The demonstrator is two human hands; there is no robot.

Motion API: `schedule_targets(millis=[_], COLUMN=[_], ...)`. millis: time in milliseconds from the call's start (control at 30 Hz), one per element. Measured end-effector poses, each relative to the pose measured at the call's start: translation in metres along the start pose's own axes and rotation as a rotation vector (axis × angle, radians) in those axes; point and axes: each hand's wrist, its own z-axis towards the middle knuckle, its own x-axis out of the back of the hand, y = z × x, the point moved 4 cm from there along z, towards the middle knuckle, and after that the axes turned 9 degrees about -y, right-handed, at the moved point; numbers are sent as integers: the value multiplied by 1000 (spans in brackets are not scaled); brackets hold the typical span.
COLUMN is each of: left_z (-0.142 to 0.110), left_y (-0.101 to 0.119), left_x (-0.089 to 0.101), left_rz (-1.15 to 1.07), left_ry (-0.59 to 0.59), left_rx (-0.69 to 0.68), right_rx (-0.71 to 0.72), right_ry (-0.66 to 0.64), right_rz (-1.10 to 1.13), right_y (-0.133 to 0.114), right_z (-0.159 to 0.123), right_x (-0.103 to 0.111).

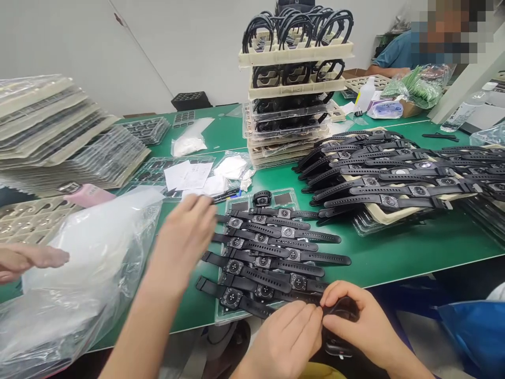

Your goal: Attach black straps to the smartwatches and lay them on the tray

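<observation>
Both my hands are at the table's front edge, closed together on one black smartwatch (342,309). My left hand (286,334) pinches its strap end, and my right hand (357,323) wraps around its body. Just beyond them a clear tray (221,315) carries several black watches (272,247) laid flat in rows with their backs up. Another person's hand (185,234) reaches in from the lower left, fingers spread over the tray's left side.
A tall stack of beige trays (294,55) with looped watches stands at the back. More watches (386,173) lie on trays to the right. A clear plastic bag (87,273) and tray stacks (59,137) fill the left, with another hand (29,259) there. A person sits at the far right.
</observation>
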Motion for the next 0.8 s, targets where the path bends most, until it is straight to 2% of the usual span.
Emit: schedule_targets(millis=[67, 167, 233, 300, 333, 400, 533, 667, 800], left_z=[8, 29, 43, 52, 55, 58, 60, 51, 39], left_y=[-32, -111, -163, -196, -205, -205, -170, -140, -134], left_x=[6, 27, 43, 54, 57, 60, 59, 49, 36], left_rz=[-23, 50, 152, 293, 359, 472, 581, 562, 602], left_ry=[-85, -132, -172, -258, -300, -369, -485, -592, -581], left_rx=[80, 230, 278, 274, 262, 230, 84, -100, -65], right_rx=[-41, -114, -167, -161, -136, -65, 117, 321, 392], right_ry=[-44, -129, -156, -153, -142, -99, 21, 103, 85], right_rz=[5, -10, -33, -55, -67, -88, -115, -155, -192], right_y=[2, 5, 9, 15, 18, 25, 30, 6, -14], right_z=[-2, -5, -5, -4, -3, -2, -2, 1, 5], right_x=[-1, -2, 0, 0, 0, -1, -1, 2, 4])
